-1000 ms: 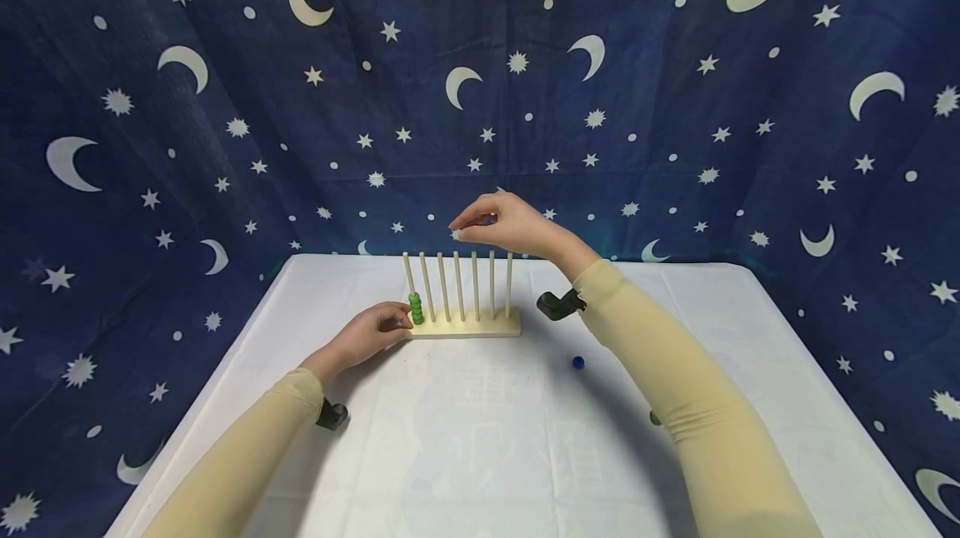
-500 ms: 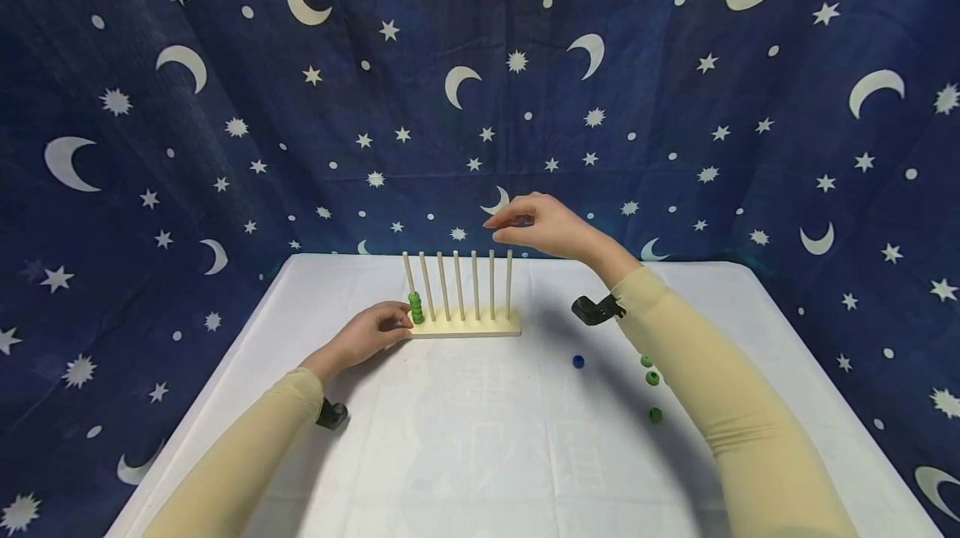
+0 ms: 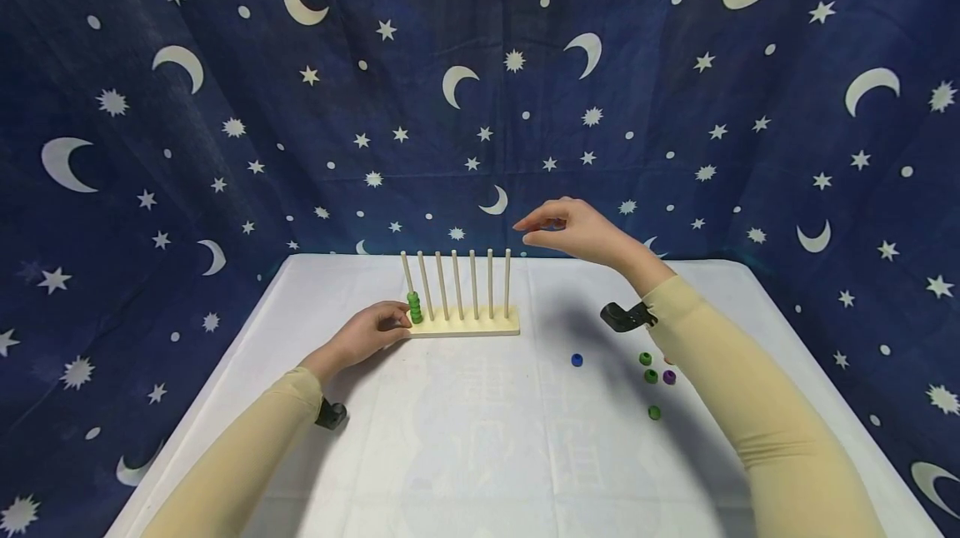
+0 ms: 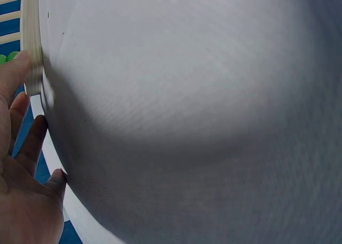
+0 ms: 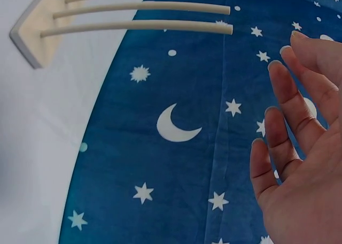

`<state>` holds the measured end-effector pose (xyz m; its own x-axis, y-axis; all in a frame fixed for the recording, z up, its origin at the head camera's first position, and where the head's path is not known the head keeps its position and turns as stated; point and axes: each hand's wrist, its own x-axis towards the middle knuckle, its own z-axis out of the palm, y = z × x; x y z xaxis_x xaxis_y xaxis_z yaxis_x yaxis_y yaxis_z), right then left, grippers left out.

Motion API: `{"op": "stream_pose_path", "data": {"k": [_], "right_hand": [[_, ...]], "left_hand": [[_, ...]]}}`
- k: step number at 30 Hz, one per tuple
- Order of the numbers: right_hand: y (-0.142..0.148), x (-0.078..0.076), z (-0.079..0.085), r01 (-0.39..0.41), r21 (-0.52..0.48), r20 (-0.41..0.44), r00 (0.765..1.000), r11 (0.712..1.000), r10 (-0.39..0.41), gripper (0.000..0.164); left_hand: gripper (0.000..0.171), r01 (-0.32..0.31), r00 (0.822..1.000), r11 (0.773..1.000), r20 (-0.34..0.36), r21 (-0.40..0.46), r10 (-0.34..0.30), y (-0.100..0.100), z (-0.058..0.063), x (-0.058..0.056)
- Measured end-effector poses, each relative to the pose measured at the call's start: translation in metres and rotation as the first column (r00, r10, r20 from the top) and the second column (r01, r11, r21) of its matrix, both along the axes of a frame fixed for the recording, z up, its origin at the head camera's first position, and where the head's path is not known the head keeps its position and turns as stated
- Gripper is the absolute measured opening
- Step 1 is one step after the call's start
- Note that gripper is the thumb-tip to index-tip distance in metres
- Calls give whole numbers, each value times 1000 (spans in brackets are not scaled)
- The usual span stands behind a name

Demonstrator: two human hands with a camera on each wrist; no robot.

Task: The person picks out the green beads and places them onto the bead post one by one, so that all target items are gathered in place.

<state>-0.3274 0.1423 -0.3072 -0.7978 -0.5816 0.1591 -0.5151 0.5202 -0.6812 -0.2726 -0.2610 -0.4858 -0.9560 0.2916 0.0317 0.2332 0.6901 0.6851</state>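
Observation:
A pale wooden abacus stand (image 3: 468, 326) with several upright pegs is near the back of the table. Green beads (image 3: 415, 307) are stacked on its leftmost peg. My left hand (image 3: 367, 334) grips the left end of the base; in the left wrist view the thumb (image 4: 18, 70) lies against the base (image 4: 32, 35). Up and to the right of the pegs, my right hand (image 3: 573, 230) hovers, fingers gently bent and thumb apart. The right wrist view shows nothing between its fingers (image 5: 283, 89), and the peg ends (image 5: 227, 29) stand apart from it.
On the white table (image 3: 465, 430) lie a blue bead (image 3: 577, 360), several green ones including one nearer bead (image 3: 655, 413), and a purple bead (image 3: 669, 376). An orange-looking bead is partly hidden by the right sleeve (image 3: 750, 405). A dark starry cloth (image 3: 480, 105) hangs behind.
My right hand has moved right, away from above the pegs. Its sleeve has uncovered green and purple beads on the table. The left hand and stand stay put.

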Motion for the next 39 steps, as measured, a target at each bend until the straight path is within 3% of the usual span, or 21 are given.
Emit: {"op": "stream_pose_path", "data": {"k": [14,39], "right_hand": [[37,11,-15,101,54,23,995,993,-102,33],[85,27,-43,145,101,59,987,984,-151,34]], "left_hand": [[8,-5,1000,1000,8,-6,5,2,3,1],[8,-1,1000,1000,21,20,0,1,3,3]]}}
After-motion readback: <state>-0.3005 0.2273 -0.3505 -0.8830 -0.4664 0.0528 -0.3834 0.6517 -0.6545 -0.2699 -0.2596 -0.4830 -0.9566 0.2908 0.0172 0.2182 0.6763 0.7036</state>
